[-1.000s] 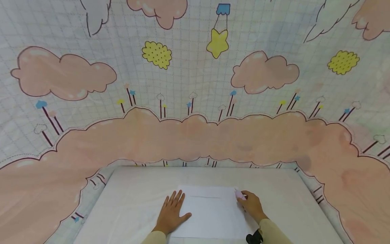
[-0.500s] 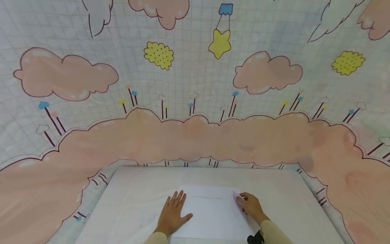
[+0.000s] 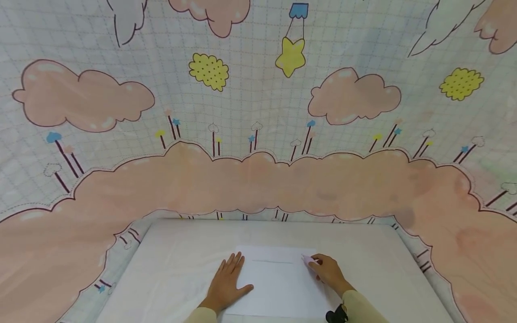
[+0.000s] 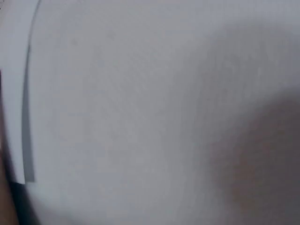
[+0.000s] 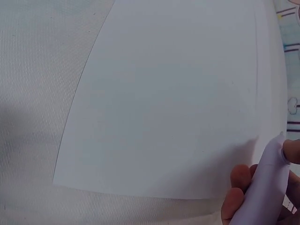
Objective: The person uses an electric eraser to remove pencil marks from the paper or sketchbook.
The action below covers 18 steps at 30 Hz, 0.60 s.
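Observation:
A sheet of white paper (image 3: 282, 291) lies on the table with a thin straight line (image 3: 272, 261) across its upper part. My left hand (image 3: 228, 283) rests flat on the paper's left edge, fingers spread. In my right hand (image 3: 329, 271) I grip a thick lilac pen-shaped tool (image 5: 266, 187) with a narrow tip; its exact kind cannot be told. The tip points left, over the upper right of the sheet, right of the line's end. Whether it touches the paper is unclear. In the left wrist view, the paper's edge (image 4: 14, 93) shows at the left.
The paper lies on a white-covered table (image 3: 173, 255). Behind it hangs a cloth backdrop (image 3: 258, 184) printed with clouds and stars. A small black object (image 3: 337, 314) sits at my right wrist beside the cream sleeve (image 3: 359, 307).
My right hand has moved a little left with the lilac tool, bringing its tip from the paper's right edge closer to the line. My left hand stays in place on the paper.

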Tool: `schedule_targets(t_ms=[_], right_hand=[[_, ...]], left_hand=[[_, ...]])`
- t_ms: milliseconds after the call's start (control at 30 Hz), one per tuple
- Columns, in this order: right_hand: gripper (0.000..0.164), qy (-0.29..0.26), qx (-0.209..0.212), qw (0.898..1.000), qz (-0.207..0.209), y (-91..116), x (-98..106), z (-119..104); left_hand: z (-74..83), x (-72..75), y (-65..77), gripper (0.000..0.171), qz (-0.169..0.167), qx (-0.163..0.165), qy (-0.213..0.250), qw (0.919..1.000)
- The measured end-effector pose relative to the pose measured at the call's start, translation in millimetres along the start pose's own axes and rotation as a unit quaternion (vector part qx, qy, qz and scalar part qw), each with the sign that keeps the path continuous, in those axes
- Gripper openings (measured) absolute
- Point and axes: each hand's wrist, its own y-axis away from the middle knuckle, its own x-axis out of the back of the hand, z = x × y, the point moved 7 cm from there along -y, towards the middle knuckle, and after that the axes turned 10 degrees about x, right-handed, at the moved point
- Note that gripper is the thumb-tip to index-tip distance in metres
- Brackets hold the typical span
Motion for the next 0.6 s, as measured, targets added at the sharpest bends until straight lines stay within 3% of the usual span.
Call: schedule_targets(t_ms=[133, 267, 600], right_hand=[[0.031, 0.0, 0.005, 1.0, -0.006, -0.6, -6.1, -1.6], [0.03, 0.006, 0.006, 1.0, -0.013, -0.9, -10.1, -2.9], [0.028, 0.021, 0.017, 1.0, -0.013, 0.3, -10.3, -3.9]], left_hand=[[9.0, 2.1, 4.4, 0.095, 0.006, -0.02, 0.015, 0.9997], [17.3, -6.0, 8.8, 0.097, -0.012, -0.039, -0.013, 0.9991], [17.5, -10.1, 11.2, 0.098, -0.008, -0.035, -0.041, 0.9985]])
